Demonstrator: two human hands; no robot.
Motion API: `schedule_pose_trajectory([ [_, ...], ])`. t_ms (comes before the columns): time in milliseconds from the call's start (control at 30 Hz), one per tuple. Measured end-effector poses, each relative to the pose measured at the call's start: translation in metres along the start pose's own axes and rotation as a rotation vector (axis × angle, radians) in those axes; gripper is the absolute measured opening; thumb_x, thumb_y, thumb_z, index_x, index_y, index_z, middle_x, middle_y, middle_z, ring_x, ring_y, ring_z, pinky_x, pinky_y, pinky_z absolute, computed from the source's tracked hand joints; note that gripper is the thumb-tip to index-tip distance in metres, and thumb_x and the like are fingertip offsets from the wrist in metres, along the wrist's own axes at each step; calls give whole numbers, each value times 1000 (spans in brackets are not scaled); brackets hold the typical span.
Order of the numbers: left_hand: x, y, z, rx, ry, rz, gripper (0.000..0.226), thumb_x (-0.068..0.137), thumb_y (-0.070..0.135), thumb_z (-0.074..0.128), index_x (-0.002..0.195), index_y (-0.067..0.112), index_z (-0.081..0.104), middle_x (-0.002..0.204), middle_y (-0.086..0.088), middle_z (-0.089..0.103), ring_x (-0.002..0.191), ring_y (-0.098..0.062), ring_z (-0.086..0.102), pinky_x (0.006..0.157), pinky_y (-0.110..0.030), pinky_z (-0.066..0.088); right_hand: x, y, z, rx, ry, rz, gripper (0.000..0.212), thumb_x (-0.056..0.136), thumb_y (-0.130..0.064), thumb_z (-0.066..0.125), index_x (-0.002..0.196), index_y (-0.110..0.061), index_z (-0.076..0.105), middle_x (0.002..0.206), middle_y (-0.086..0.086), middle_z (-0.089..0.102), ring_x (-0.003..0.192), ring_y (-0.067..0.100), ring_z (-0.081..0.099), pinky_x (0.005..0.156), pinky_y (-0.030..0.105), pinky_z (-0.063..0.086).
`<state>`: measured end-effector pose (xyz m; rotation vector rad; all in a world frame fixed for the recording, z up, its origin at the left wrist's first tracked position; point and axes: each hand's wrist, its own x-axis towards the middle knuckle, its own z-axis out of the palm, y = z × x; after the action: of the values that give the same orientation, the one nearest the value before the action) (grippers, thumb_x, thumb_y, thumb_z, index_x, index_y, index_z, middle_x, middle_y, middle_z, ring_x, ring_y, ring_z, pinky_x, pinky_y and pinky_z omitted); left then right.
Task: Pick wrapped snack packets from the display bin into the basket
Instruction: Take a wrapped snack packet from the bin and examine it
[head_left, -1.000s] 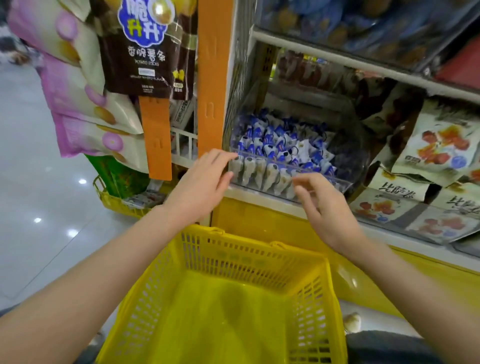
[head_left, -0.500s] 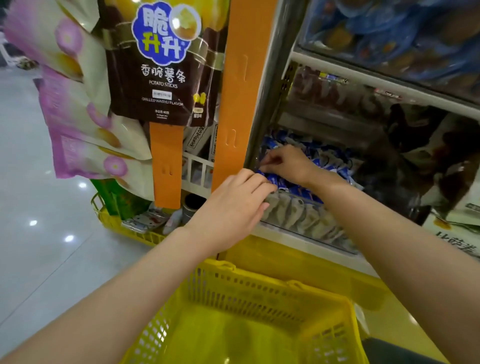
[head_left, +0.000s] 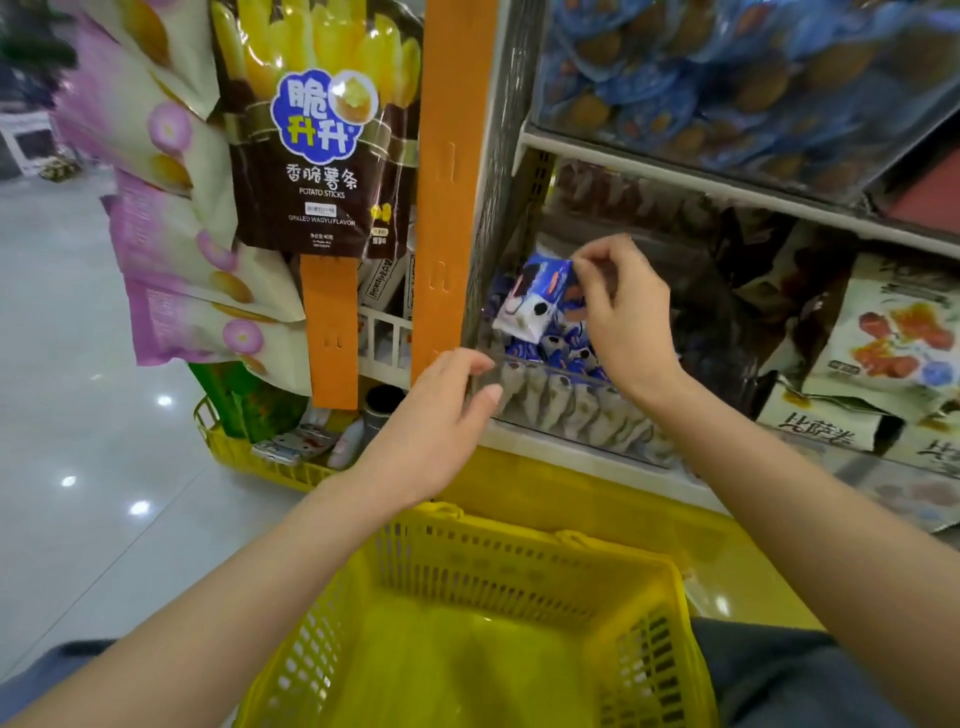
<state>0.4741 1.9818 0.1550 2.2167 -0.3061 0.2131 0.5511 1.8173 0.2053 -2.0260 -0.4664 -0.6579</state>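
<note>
The right hand (head_left: 618, 312) is pinching a blue-and-white wrapped snack packet (head_left: 535, 299), clear above the transparent plastic display bin (head_left: 571, 410); the left hand (head_left: 441, 415) is touching the bin's near-left corner, grip unclear; the yellow slotted plastic basket (head_left: 519, 566) is sitting open-topped below

Basket (head_left: 519, 569) below bin (head_left: 563, 408) — packet (head_left: 535, 299) apparently above it

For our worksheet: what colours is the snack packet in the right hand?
The snack packet is blue and white with dark spots, clearest in the head view.

Glossy snack packet (head_left: 537, 301), perforated plastic basket (head_left: 519, 571), clear bin (head_left: 561, 410).
</note>
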Motion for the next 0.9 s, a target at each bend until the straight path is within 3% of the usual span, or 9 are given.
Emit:
schedule_pose_trajectory([
  [133,-20,8,0,-590,-80,-387,41,94,42,44,128,19,47,125,2,55,110,-11,53,94,-29,45,-57,-14,-6,301,-178,137,20,96,-10,46,85,-26,51,80,-9,60,70,1,63,57,17,53],
  [200,-31,9,6,-787,-177,-478,37,92,39,50,121,18,56,118,-3,63,106,-16,60,86,-32,53,-84,-13,-2,401,-255,250,19,95,-7,45,85,-21,52,76,-8,61,66,1,63,55,18,53],
  [267,-43,9,15,-786,-168,-467,27,90,27,58,115,19,61,108,-3,70,93,-12,66,68,-22,53,-105,-10,3,494,-298,382,17,96,-7,43,87,-16,53,77,-6,63,65,0,63,55,17,53],
  [333,-51,6,24,-737,-92,-468,28,87,16,63,114,20,60,103,0,71,86,-7,66,61,-14,48,-119,-6,6,553,-354,492,17,98,-16,40,94,-12,56,84,-4,66,72,2,64,60,17,52],
  [400,-54,2,29,-713,-65,-487,33,85,9,64,115,20,58,105,0,70,90,-9,66,63,-13,49,-127,-4,8,554,-420,528,22,97,-24,40,98,-10,58,87,-5,66,77,2,63,64,17,52],
  [533,-58,0,37,-717,-87,-498,33,84,5,64,112,21,56,106,-1,69,92,-7,65,73,-19,53,-131,-2,10,586,-394,586,11,91,-11,53,83,-14,59,78,-2,64,65,-2,62,56,14,50],
  [667,-60,4,47,-789,-47,-512,14,91,21,57,104,23,60,92,4,72,79,-1,66,61,-15,51,-131,3,9,519,-369,648,15,90,-10,57,78,-19,59,75,-3,63,58,-1,60,50,15,48],
  [767,-58,4,49,-758,-14,-534,19,93,34,49,98,21,62,87,1,72,76,-5,66,61,-18,52,-130,4,8,525,-394,630,14,89,-8,57,82,-19,61,76,-2,64,60,0,62,49,16,48],
  [900,-56,5,48,-730,5,-550,22,95,32,47,90,19,65,77,4,71,69,-3,66,57,-17,51,-131,4,5,425,-432,491,19,87,-9,61,79,-26,64,71,-6,67,64,5,63,55,24,54],
])
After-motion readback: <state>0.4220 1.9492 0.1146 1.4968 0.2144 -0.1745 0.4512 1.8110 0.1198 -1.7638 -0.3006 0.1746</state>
